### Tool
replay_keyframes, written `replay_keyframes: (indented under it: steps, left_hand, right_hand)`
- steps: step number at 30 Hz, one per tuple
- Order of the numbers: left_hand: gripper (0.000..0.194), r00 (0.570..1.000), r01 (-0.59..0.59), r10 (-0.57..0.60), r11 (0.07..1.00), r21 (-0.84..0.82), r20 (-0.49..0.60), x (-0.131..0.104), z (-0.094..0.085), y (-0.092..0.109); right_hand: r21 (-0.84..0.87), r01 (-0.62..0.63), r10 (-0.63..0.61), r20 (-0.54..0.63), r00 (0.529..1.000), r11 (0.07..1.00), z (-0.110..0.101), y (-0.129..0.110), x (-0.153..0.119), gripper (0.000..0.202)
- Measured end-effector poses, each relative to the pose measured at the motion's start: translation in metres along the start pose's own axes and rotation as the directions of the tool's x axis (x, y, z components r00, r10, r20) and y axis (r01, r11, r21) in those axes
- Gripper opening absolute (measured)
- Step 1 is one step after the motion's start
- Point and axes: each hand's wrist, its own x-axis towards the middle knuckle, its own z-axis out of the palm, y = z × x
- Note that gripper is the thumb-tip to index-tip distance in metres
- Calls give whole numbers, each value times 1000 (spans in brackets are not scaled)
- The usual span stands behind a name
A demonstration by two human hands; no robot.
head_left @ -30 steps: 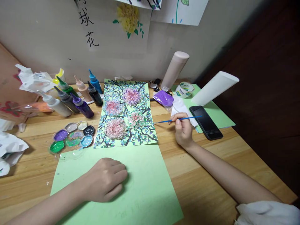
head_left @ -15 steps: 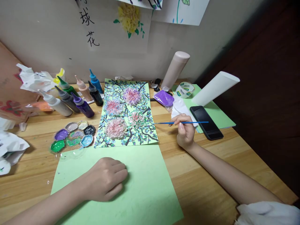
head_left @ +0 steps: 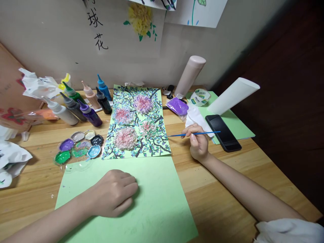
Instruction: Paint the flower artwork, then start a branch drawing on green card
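Note:
A thin blue paintbrush (head_left: 210, 132) is pinched in my right hand (head_left: 198, 143), its tip pointing left at the right edge of a painted sheet (head_left: 152, 148). That sheet carries dark branches, small leaves and several fluffy pink and purple flowers. My left hand (head_left: 116, 192) rests with curled fingers on a plain green sheet (head_left: 162, 202) below the painting; whether anything is under its fingers is hidden. Left of the painting lies a palette (head_left: 80, 152) with green, purple, blue, black and pale paint in its wells.
Paint bottles (head_left: 89, 114) stand at the back left. Right of the painting are a purple packet (head_left: 177, 106), a tape roll (head_left: 200, 97), crumpled tissue (head_left: 196, 118), a black phone (head_left: 223, 132), a pinkish bottle (head_left: 189, 76) and a white tube (head_left: 234, 95).
My right hand has shifted slightly left and the brush is tilted a little more, with its handle end farther left. My left hand has stayed still.

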Motion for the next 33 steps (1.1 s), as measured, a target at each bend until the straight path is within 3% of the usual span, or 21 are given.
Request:
replay_keyframes:
  steps: [7, 10, 12, 15, 18, 23, 28, 33]
  left_hand:
    - [19, 1000, -1, 1, 1000, 18, 15, 1, 0, 1]
    - [17, 1000, -3, 2, 999, 38, 24, 0, 2, 1]
    - [15, 1000, -5, 4, 998, 57, 31, -1, 4, 2]
    - [11, 999, 0, -4, 996, 87, 48, -2, 8, 3]
    - [13, 999, 15, -20, 995, 97, 51, -3, 10, 4]
    - [15, 999, 26, -30, 993, 111, 35, -4, 11, 3]
    - [18, 1000, -9, 7, 995, 101, 21, -4, 15, 1]
    - [18, 999, -30, 31, 997, 65, -11, -4, 19, -1]
  right_hand:
    - [-55, 32, -31, 26, 999, 998, -1, 1, 0, 14]
    - [-56, 77, -80, -43, 996, 995, 0, -2, 0, 14]
    - [-28, 117, -120, -99, 988, 993, 2, -10, -1, 13]
    - [1, 118, -118, -77, 990, 993, 12, -36, -2, 12]
    - [70, 79, -85, 82, 993, 994, 33, -72, -1, 14]
    - [109, 143, -174, 378, 909, 984, 95, -120, 17, 21]
    - [81, 165, -183, 503, 845, 983, 144, -132, 35, 16]
    - [42, 164, -162, 521, 838, 985, 157, -134, 39, 15]
